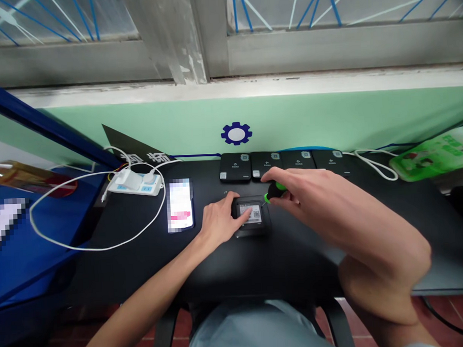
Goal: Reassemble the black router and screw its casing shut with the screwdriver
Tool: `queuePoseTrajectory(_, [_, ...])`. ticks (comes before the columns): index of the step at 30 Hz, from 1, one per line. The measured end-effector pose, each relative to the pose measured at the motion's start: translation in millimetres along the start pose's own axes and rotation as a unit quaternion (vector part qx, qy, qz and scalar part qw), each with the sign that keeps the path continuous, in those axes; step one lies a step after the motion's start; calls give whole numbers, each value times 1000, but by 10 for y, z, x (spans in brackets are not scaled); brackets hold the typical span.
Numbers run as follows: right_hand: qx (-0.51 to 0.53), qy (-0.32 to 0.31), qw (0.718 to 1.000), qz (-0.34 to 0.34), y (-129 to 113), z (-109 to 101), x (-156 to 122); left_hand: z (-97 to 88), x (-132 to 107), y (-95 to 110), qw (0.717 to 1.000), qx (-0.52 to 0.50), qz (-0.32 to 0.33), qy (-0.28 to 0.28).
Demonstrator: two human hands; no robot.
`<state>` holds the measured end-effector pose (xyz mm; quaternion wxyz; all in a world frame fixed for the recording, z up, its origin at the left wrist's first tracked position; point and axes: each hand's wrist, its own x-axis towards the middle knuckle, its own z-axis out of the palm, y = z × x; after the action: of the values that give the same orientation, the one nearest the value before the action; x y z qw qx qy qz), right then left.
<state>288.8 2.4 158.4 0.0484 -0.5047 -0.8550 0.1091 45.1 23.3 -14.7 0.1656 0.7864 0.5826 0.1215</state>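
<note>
A small black box lies on the black table with a white printed label facing up. My left hand grips its left side, fingers at the far left corner and the thumb lying over the label. In my right hand is a green-and-black screwdriver, its handle wrapped by the fingers. The screwdriver tilts down to the left, and its thin shaft meets the box near the upper right corner. Whether the tip sits in a screw is too small to tell.
Several similar black boxes stand in a row along the wall. Left of my hand lies a phone with a lit screen. A white power strip with looping cable is farther left. A green packet lies at the right.
</note>
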Motion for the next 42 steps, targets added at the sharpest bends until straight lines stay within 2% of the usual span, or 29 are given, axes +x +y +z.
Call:
queuePoseTrajectory(7, [11,-4,1000,-8,12,8,-36,-9,4,-11,1000,-7,-4,-8])
queuePoseTrajectory(17, [-7,-13,1000,26,-15,-30,23,-7,-1,-5,1000,-2,-4,-4])
queuePoseTrajectory(34, [13,8,1000,-27,-43,-75,-22,-1,9,-9,1000,1,-4,-8])
queuePoseTrajectory(42, [7,4,1000,10,-7,-47,15,-10,4,-10,1000,-3,-3,-9])
